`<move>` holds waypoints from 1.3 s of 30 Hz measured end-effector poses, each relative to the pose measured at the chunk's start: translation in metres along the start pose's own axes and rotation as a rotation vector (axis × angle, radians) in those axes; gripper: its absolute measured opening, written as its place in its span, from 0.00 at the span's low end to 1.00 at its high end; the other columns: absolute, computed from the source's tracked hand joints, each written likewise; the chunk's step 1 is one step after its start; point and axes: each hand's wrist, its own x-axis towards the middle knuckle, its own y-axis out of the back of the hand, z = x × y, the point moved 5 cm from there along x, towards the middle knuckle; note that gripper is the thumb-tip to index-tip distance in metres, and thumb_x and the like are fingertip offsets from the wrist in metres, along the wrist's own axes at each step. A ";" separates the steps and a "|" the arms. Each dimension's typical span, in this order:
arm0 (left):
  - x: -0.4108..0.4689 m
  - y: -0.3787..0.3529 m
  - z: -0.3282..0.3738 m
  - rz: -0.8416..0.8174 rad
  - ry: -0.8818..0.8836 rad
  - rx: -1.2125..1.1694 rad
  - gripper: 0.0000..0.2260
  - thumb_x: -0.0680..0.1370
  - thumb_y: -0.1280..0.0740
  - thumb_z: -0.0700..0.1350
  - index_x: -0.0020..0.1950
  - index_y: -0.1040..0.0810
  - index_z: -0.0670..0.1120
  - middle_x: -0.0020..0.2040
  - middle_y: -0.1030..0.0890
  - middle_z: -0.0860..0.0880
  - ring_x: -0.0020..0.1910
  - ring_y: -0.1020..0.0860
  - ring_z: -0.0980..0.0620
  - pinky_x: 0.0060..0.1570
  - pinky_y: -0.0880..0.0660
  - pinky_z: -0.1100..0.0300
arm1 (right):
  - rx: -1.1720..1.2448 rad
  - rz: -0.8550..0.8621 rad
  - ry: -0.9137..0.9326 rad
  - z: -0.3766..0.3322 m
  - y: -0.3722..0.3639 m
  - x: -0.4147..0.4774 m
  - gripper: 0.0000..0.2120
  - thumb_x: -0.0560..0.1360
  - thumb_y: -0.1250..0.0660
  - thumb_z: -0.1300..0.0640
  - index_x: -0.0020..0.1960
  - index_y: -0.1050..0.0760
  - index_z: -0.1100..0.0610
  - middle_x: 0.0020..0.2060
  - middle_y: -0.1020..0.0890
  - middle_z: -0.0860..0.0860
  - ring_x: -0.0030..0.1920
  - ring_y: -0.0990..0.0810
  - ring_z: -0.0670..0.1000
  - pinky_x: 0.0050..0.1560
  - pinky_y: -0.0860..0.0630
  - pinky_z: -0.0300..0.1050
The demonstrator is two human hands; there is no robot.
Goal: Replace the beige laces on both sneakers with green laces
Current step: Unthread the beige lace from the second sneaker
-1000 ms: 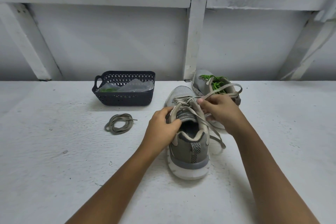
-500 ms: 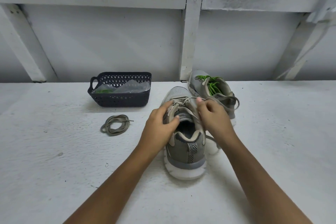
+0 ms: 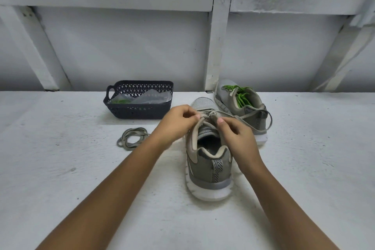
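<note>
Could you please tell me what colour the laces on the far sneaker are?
Bright green laces, best in the head view.

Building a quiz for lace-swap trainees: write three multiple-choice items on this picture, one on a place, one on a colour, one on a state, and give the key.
1. Where on the table does the coiled beige lace lie?
A. Left of the near sneaker
B. Right of it
C. Inside it

2. On the far sneaker, what colour are the threaded laces?
A. Beige
B. Black
C. Green

3. What are the left grip and right grip doing?
A. Resting flat on the table
B. Pinching the near sneaker's lace
C. Holding the far sneaker

Key:
1 A: the coil lies beside the left forearm, left of that sneaker.
2 C: green strands cross its tongue.
3 B: fingertips of both meet on the lace above the tongue.
</note>
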 end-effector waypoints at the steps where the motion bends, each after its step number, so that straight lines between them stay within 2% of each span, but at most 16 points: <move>1: 0.004 0.000 0.000 -0.036 0.030 -0.013 0.06 0.78 0.35 0.40 0.41 0.24 0.47 0.39 0.22 0.51 0.41 0.25 0.53 0.48 0.25 0.54 | 0.004 0.004 -0.011 0.001 0.000 0.000 0.07 0.77 0.35 0.54 0.52 0.20 0.53 0.44 0.18 0.41 0.46 0.22 0.36 0.47 0.27 0.29; 3: 0.011 0.001 0.001 -0.086 0.077 -0.070 0.09 0.80 0.38 0.39 0.40 0.26 0.47 0.39 0.23 0.50 0.42 0.25 0.52 0.50 0.26 0.51 | 0.013 0.004 -0.030 0.002 0.000 0.000 0.09 0.77 0.35 0.54 0.53 0.19 0.55 0.45 0.18 0.43 0.46 0.22 0.36 0.47 0.28 0.30; 5: 0.019 0.004 0.003 -0.108 0.118 -0.116 0.11 0.81 0.41 0.39 0.40 0.28 0.47 0.35 0.21 0.53 0.36 0.23 0.57 0.42 0.29 0.58 | 0.015 0.002 -0.033 0.002 0.001 -0.001 0.09 0.77 0.35 0.54 0.53 0.19 0.55 0.45 0.18 0.43 0.46 0.22 0.37 0.47 0.28 0.31; 8: 0.033 0.008 0.014 -0.110 0.094 0.021 0.11 0.81 0.42 0.39 0.39 0.29 0.48 0.31 0.25 0.53 0.31 0.28 0.56 0.34 0.35 0.61 | 0.000 0.003 -0.024 0.003 0.000 -0.001 0.08 0.77 0.35 0.54 0.51 0.19 0.54 0.43 0.18 0.41 0.43 0.22 0.34 0.45 0.28 0.30; 11: 0.042 0.011 0.024 -0.089 0.033 0.144 0.09 0.80 0.40 0.41 0.40 0.28 0.49 0.36 0.26 0.51 0.34 0.31 0.56 0.33 0.35 0.63 | 0.000 0.007 -0.032 0.003 0.001 -0.001 0.09 0.77 0.35 0.54 0.52 0.19 0.54 0.44 0.18 0.41 0.46 0.22 0.35 0.47 0.28 0.31; 15: 0.036 0.013 0.021 -0.075 0.012 0.045 0.03 0.80 0.39 0.49 0.47 0.29 0.54 0.43 0.22 0.53 0.40 0.26 0.56 0.38 0.29 0.62 | 0.010 0.013 -0.043 0.005 0.001 -0.001 0.09 0.77 0.36 0.53 0.53 0.19 0.54 0.44 0.19 0.40 0.48 0.23 0.37 0.49 0.28 0.34; 19: 0.019 0.018 -0.001 -0.099 0.070 0.069 0.09 0.78 0.39 0.57 0.47 0.28 0.52 0.47 0.20 0.52 0.46 0.22 0.54 0.39 0.28 0.60 | 0.023 0.016 -0.050 0.005 0.001 0.000 0.10 0.77 0.36 0.54 0.54 0.19 0.56 0.46 0.18 0.42 0.49 0.22 0.39 0.51 0.28 0.36; 22: 0.006 0.012 -0.009 -0.115 0.028 0.042 0.07 0.78 0.35 0.52 0.42 0.24 0.51 0.44 0.21 0.51 0.45 0.23 0.53 0.41 0.28 0.60 | 0.038 0.020 -0.048 0.005 0.001 0.000 0.10 0.77 0.36 0.54 0.53 0.19 0.56 0.45 0.18 0.42 0.48 0.22 0.37 0.50 0.28 0.33; 26: 0.006 0.009 -0.006 -0.015 0.015 -0.020 0.07 0.79 0.36 0.44 0.40 0.25 0.49 0.42 0.22 0.49 0.43 0.24 0.52 0.43 0.29 0.58 | 0.036 0.021 -0.041 0.005 0.001 -0.001 0.09 0.77 0.36 0.55 0.52 0.19 0.55 0.43 0.19 0.41 0.46 0.23 0.36 0.47 0.29 0.31; 27: 0.008 0.013 -0.005 0.034 0.044 -0.049 0.08 0.80 0.37 0.43 0.41 0.26 0.48 0.41 0.22 0.49 0.41 0.24 0.53 0.42 0.29 0.58 | 0.035 0.022 -0.041 0.005 0.001 -0.001 0.09 0.77 0.36 0.55 0.52 0.19 0.55 0.43 0.19 0.41 0.46 0.22 0.36 0.47 0.29 0.31; 29: 0.015 0.025 -0.007 0.145 0.164 -0.268 0.10 0.81 0.41 0.41 0.40 0.27 0.47 0.34 0.24 0.51 0.32 0.24 0.57 0.36 0.30 0.60 | 0.034 0.022 -0.045 0.005 0.001 -0.001 0.08 0.77 0.36 0.54 0.52 0.19 0.55 0.43 0.19 0.41 0.46 0.22 0.36 0.47 0.29 0.32; 31: 0.015 0.031 -0.009 0.185 0.265 -0.526 0.09 0.80 0.41 0.40 0.40 0.28 0.46 0.26 0.26 0.53 0.23 0.26 0.59 0.31 0.31 0.64 | 0.039 0.018 -0.046 0.006 0.001 -0.001 0.08 0.77 0.36 0.54 0.50 0.19 0.54 0.42 0.19 0.41 0.45 0.22 0.35 0.46 0.29 0.31; 32: 0.014 0.033 -0.009 0.175 0.263 -0.569 0.07 0.80 0.40 0.40 0.42 0.29 0.46 0.25 0.25 0.53 0.22 0.26 0.58 0.29 0.29 0.64 | 0.042 0.017 -0.045 0.006 0.000 -0.001 0.07 0.77 0.36 0.54 0.50 0.19 0.54 0.42 0.19 0.41 0.45 0.22 0.35 0.46 0.29 0.31; 35: 0.008 0.025 -0.004 0.089 0.117 -0.398 0.04 0.78 0.35 0.42 0.47 0.30 0.50 0.36 0.18 0.51 0.28 0.23 0.56 0.27 0.28 0.64 | 0.034 0.022 -0.039 0.005 0.000 0.000 0.08 0.77 0.36 0.54 0.51 0.19 0.54 0.43 0.19 0.41 0.47 0.22 0.36 0.47 0.28 0.32; 37: 0.005 0.017 0.000 0.026 -0.035 -0.034 0.04 0.77 0.34 0.43 0.47 0.27 0.52 0.44 0.18 0.52 0.36 0.23 0.56 0.33 0.28 0.63 | 0.026 0.022 -0.034 0.005 0.001 0.000 0.08 0.77 0.36 0.54 0.52 0.19 0.55 0.43 0.19 0.41 0.47 0.22 0.37 0.47 0.28 0.33; 39: 0.003 0.010 0.001 -0.014 -0.156 0.263 0.03 0.78 0.35 0.46 0.45 0.24 0.53 0.46 0.19 0.54 0.41 0.24 0.58 0.39 0.29 0.64 | 0.023 0.021 -0.029 0.004 0.001 0.000 0.08 0.77 0.36 0.54 0.52 0.20 0.55 0.42 0.19 0.41 0.46 0.23 0.37 0.47 0.28 0.33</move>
